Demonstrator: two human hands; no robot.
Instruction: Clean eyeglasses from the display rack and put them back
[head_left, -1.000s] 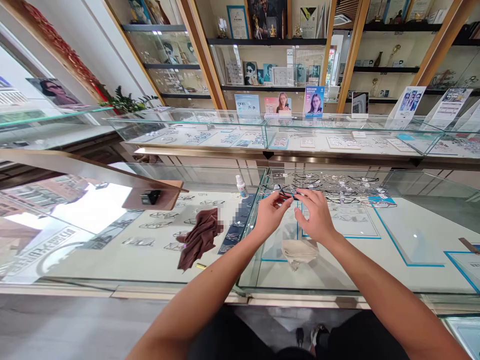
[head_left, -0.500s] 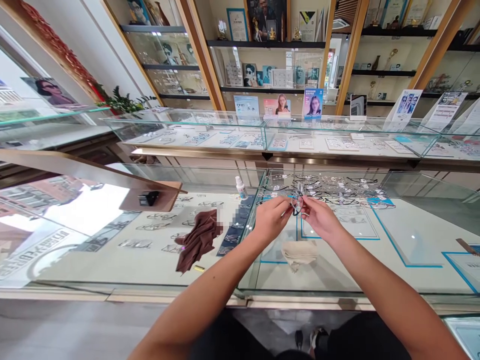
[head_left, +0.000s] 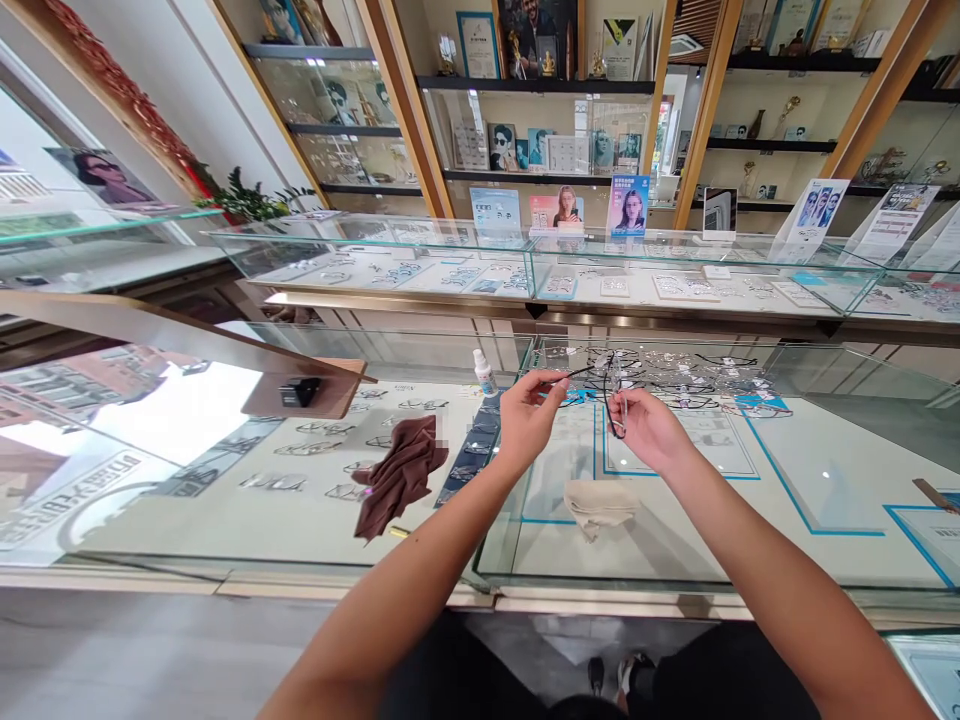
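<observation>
A pair of thin dark-rimmed glasses is held up above the glass display counter. My left hand pinches one temple arm, which sticks out to the left. My right hand grips the frame's front from the right side. Both hands hover over the counter, clear of its top. A beige cloth lies on the glass just below my hands. Rows of other glasses lie inside the case beyond them.
A brown cloth lies on the counter to the left, with a small white spray bottle behind it. A wooden shelf with a black box juts in at left. Another glass display case and wall shelves stand behind.
The glasses were folded and held close between both hands. Now one temple is swung open to the left, and my hands have spread slightly apart and lifted.
</observation>
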